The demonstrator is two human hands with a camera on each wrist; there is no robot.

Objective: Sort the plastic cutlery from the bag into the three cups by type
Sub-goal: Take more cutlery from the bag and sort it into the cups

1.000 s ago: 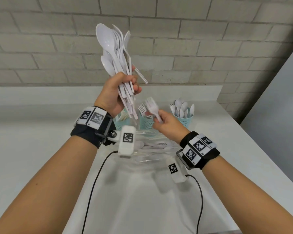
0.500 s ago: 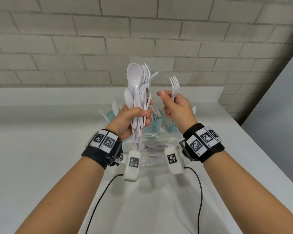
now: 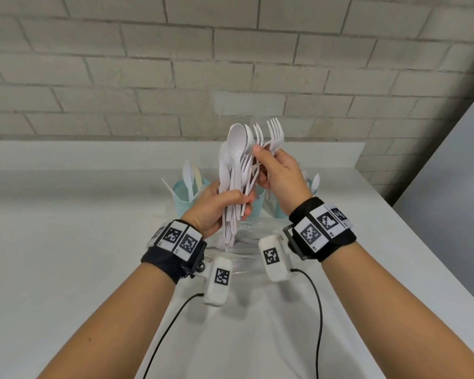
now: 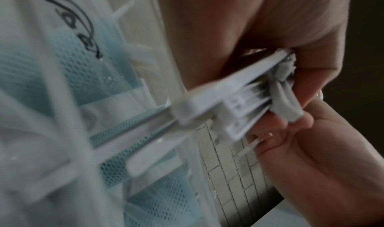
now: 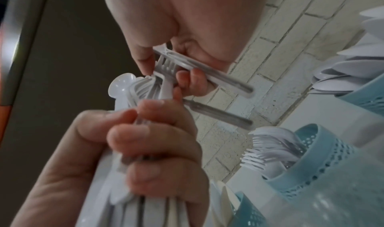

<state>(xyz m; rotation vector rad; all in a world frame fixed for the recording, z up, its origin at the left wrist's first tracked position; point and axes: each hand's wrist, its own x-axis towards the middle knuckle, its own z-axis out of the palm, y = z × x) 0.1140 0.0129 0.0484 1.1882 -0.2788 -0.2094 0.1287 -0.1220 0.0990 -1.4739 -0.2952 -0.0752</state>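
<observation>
My left hand (image 3: pixel 241 203) grips a bundle of white plastic spoons and forks (image 3: pixel 237 160) by the handles, heads up, above the table. My right hand (image 3: pixel 260 165) is at the bundle's heads and pinches white forks (image 3: pixel 275 132). In the right wrist view two fork handles (image 5: pixel 209 78) stick out of its fingers, beside the left hand (image 5: pixel 149 148). Three teal mesh cups stand behind the hands. The left cup (image 3: pixel 185 194) holds knives, the middle cup (image 5: pixel 315 165) holds forks, and the right cup (image 5: pixel 369 97) holds spoons. The clear bag (image 3: pixel 248 242) lies under the hands.
The grey table (image 3: pixel 66 242) ends on the right at an edge (image 3: pixel 422 242). A brick wall (image 3: pixel 230 64) rises behind the cups. Black cables (image 3: pixel 319 310) run from the wrist cameras along the table toward me.
The left hand brought the bundle down and to the right. The right hand rose from the fork cup with a fork and moved in against the bundle's heads.
</observation>
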